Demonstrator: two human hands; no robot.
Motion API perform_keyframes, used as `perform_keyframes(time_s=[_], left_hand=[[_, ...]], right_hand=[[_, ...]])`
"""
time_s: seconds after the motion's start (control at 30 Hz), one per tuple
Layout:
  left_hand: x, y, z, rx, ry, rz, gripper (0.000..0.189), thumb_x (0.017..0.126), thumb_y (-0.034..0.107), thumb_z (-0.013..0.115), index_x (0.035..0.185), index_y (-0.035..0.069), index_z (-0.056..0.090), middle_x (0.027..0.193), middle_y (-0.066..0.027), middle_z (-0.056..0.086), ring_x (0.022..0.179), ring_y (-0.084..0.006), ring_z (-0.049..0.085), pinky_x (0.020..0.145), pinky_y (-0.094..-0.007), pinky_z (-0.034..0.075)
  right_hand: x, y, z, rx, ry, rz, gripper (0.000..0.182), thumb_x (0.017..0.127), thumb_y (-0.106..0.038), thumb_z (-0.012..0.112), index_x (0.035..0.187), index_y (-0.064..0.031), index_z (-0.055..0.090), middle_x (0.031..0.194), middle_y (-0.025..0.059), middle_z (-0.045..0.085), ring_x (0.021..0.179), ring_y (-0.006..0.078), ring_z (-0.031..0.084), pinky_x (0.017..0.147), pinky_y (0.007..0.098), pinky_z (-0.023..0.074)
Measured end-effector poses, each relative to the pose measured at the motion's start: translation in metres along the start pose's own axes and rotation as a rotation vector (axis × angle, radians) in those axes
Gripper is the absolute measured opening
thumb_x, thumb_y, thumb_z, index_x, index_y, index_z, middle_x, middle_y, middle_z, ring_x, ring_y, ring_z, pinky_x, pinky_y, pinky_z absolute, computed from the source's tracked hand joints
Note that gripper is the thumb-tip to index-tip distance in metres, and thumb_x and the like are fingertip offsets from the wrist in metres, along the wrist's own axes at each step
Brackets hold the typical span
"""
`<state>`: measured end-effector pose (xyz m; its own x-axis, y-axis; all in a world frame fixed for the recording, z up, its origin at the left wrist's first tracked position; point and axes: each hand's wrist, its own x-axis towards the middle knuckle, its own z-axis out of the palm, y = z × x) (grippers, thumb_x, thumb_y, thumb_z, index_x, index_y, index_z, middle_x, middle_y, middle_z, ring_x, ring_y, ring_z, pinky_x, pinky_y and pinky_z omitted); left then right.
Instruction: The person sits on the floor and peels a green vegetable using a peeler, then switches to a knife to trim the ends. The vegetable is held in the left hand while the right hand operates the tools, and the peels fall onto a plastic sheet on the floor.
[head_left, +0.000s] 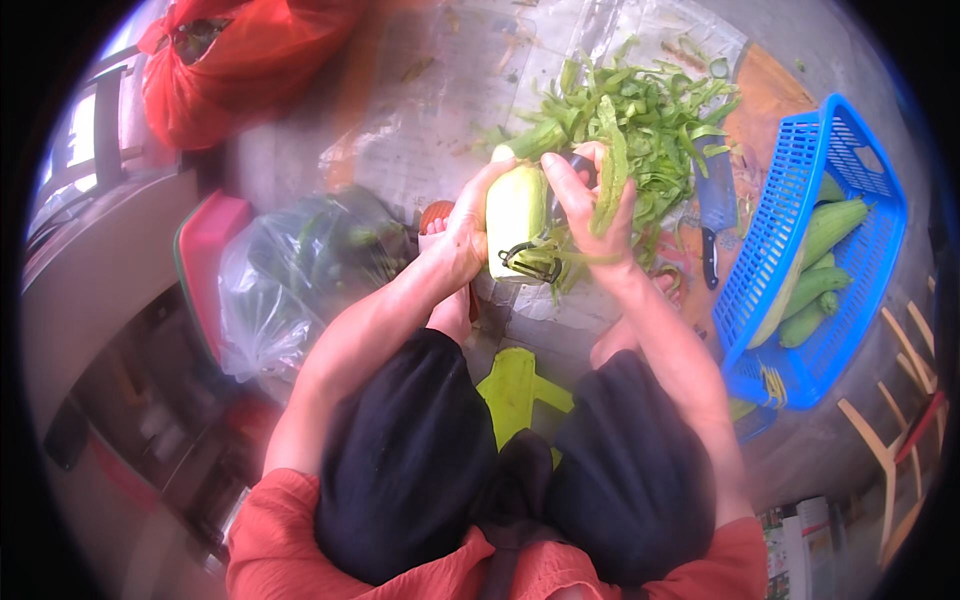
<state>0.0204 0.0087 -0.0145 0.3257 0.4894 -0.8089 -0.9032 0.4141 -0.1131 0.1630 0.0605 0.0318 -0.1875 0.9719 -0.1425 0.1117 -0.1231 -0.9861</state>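
Note:
My left hand (474, 217) is closed around the side of a pale, mostly peeled gourd (516, 214), held upright between my knees and the floor. Across the gourd's near end lies the black-framed blade of a vegetable peeler (531, 262). My right hand (589, 199) has the peeler's dark handle in its grasp, though fingers and peel hide part of it. One long green strip of peel (613, 165) hangs over those fingers. Beyond both hands, a heap of green peelings (652, 127) is spread on a plastic sheet, with a green gourd piece (538, 139) at its near left edge.
A kitchen knife (712, 202) lies right of the peelings. Farther right, a blue plastic basket (814, 247) holds several green gourds (832, 229). Left are a clear plastic bag (300, 262) of greens and a red plastic bag (247, 67). A yellow-green stool (514, 390) shows between my knees.

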Motion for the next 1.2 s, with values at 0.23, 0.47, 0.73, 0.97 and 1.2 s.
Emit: perform_keyframes(time_s=[0.23, 0.47, 0.73, 0.97, 1.2], left_hand=[[-0.023, -0.012, 0.029, 0.253, 0.167, -0.008, 0.034, 0.089, 0.030, 0.061, 0.113, 0.006, 0.059, 0.098, -0.0112, 0.067, 0.082, -0.0265, 0.066, 0.073, -0.0438, 0.056], [-0.023, -0.025, 0.031, 0.252, 0.147, -0.097, 0.032, 0.087, 0.034, 0.064, 0.103, 0.006, 0.065, 0.091, -0.0091, 0.069, 0.075, -0.0235, 0.067, 0.069, -0.0390, 0.056], [-0.027, -0.013, 0.030, 0.314, 0.183, 0.021, 0.035, 0.088, 0.036, 0.061, 0.107, 0.006, 0.062, 0.091, -0.0109, 0.069, 0.073, -0.0253, 0.066, 0.069, -0.0400, 0.056], [-0.020, -0.014, 0.024, 0.182, 0.136, -0.102, 0.042, 0.087, 0.040, 0.061, 0.108, 0.004, 0.062, 0.096, -0.0155, 0.067, 0.077, -0.0309, 0.065, 0.071, -0.0455, 0.055], [-0.005, 0.005, 0.001, 0.041, 0.040, 0.100, 0.040, 0.089, 0.040, 0.057, 0.112, 0.007, 0.062, 0.100, -0.0140, 0.067, 0.084, -0.0329, 0.065, 0.077, -0.0476, 0.054]], right_hand=[[0.027, 0.046, -0.010, -0.775, -0.088, -0.630, 0.015, 0.081, -0.015, 0.067, 0.086, -0.0015, 0.065, 0.067, 0.0046, 0.056, 0.056, 0.0125, 0.052, 0.045, 0.0258, 0.0363], [0.069, 0.101, -0.054, 0.097, 0.307, 0.123, 0.031, 0.081, -0.032, 0.068, 0.075, -0.0083, 0.051, 0.069, 0.0006, 0.052, 0.058, 0.0124, 0.052, 0.047, 0.0306, 0.0421], [0.019, 0.039, -0.009, -0.216, -0.095, -0.151, 0.023, 0.085, -0.027, 0.066, 0.076, -0.0072, 0.058, 0.066, 0.0022, 0.053, 0.050, 0.0111, 0.048, 0.042, 0.0251, 0.0364], [0.076, 0.086, -0.054, -0.124, 0.209, 0.267, 0.050, 0.078, -0.051, 0.071, 0.087, -0.0054, 0.053, 0.075, 0.0034, 0.054, 0.063, 0.0142, 0.053, 0.055, 0.0328, 0.0447], [0.007, -0.009, -0.007, -0.007, 0.089, 0.254, 0.025, 0.081, -0.025, 0.071, 0.086, -0.0028, 0.061, 0.077, 0.0011, 0.055, 0.069, 0.0112, 0.049, 0.064, 0.0273, 0.0395]])
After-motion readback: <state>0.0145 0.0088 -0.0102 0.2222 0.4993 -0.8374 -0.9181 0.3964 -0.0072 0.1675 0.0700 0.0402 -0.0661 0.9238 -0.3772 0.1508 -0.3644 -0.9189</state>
